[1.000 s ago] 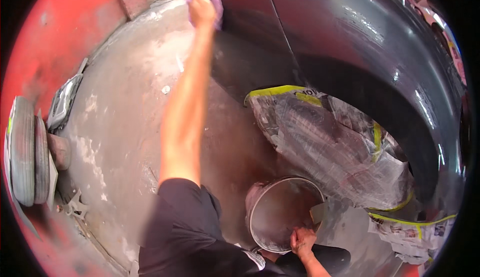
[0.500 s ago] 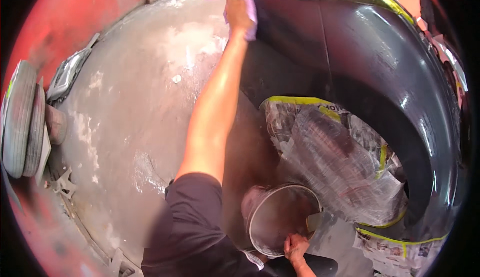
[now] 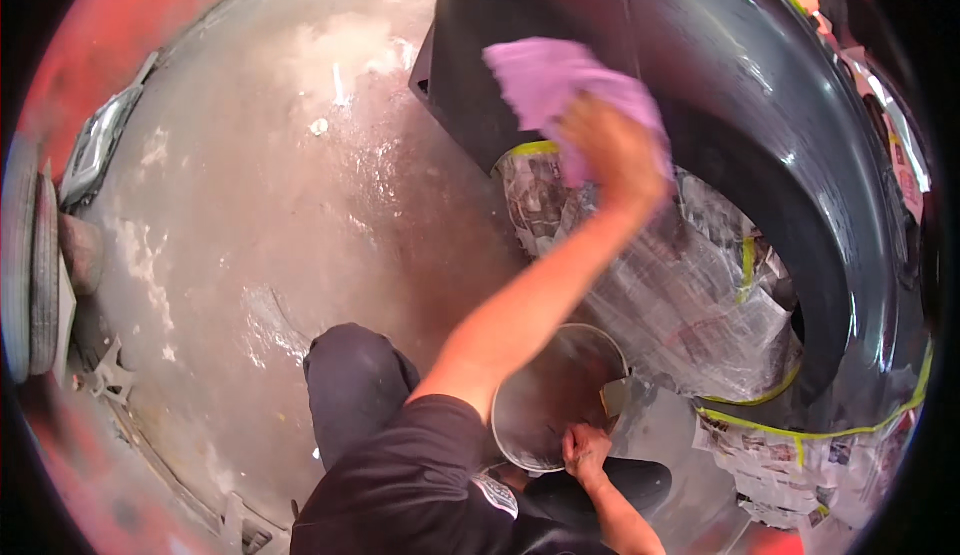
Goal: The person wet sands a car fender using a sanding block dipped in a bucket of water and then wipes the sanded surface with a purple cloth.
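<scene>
My left hand (image 3: 610, 145), smeared by motion, grips a pink-purple cloth (image 3: 540, 70) that is partly spread out. The cloth lies over the dark grey car fender (image 3: 740, 85) near the wheel arch; whether it touches the panel I cannot tell. Below my left forearm stands a round bucket (image 3: 540, 395), its inside dim. My right hand (image 3: 585, 450) is closed at the bucket's near right rim. A small pale yellowish piece (image 3: 614, 396) sits at the rim just beyond it.
Newspaper and clear plastic sheet (image 3: 690, 305), edged with yellow tape, cover the wheel opening. More newspaper (image 3: 770, 465) hangs below the fender. Wet patches mark the concrete floor (image 3: 260, 205). Tyres (image 3: 30, 265) stand at far left near a red panel (image 3: 150, 25).
My left hand has swung from the fender's far edge, back and right, to above the wheel arch with the cloth. The view has shifted slightly. My right hand stays at the bucket.
</scene>
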Demonstrator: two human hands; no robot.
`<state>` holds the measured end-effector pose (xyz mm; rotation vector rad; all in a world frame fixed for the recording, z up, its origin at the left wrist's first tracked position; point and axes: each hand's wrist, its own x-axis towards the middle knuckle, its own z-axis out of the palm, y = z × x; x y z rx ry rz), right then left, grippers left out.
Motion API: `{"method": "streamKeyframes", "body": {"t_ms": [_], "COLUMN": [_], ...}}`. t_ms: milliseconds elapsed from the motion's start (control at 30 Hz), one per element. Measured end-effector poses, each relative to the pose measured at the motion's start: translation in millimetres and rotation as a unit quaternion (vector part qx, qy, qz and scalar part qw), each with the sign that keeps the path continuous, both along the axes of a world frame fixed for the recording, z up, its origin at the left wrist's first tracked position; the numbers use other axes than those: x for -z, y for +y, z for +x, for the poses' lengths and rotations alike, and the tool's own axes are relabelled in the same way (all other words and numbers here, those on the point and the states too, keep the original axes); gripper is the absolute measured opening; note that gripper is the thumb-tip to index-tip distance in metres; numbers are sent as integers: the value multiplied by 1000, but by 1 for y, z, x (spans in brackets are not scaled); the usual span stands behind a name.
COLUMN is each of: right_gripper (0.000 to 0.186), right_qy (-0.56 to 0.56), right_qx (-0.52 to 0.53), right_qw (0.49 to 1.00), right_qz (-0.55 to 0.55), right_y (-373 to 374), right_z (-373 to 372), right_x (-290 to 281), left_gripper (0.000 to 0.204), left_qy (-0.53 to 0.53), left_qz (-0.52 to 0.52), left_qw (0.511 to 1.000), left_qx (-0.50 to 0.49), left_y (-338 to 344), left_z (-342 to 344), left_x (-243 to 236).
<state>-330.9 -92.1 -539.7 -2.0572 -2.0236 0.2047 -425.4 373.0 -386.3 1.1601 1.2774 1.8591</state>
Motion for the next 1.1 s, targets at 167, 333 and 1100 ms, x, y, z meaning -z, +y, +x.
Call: {"method": "streamKeyframes", "body": {"t_ms": [167,333,1100], "right_gripper": [8,12,8], "right_qy": [-35,-2,-12], "right_qx": [43,39,14], "right_qw": [994,997,1000], "right_qz": [-96,-72,-13], "right_y": [-12,-1,0], "right_z": [7,-6,-1], "right_x": [-4,-8,-11], "left_gripper": [27,19,21], "left_qy": [-91,86,-73], "left_qz": [62,45,-25], "left_qw": [981,995,997], "left_qx": [162,19,9], "left_y": [-62,87,110], "left_z": [24,-56,-120], "left_x": [-63,94,174]}}
